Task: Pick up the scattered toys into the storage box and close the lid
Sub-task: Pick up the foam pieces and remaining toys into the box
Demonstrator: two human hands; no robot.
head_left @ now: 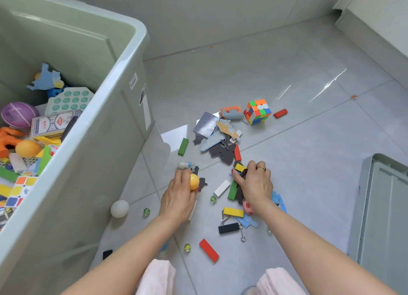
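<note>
Both hands gathering small toys off the floor beside the storage box point(123, 78).

The left hand point(180, 197) cups a light, slippery yellow ball point(194, 182); the right hand point(256, 182) clamps a yellow block point(240, 167) and dark flat pieces, stiff and best pinched by their edges.

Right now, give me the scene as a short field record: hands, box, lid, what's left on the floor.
left hand: grips an orange ball
right hand: grips a yellow block and dark flat pieces
storage box: open, left of the hands, already part-filled with toys
lid: on the floor, far right, off the box
floor: puzzle cube, white ball, red block, marbles, cards, more blocks
</note>
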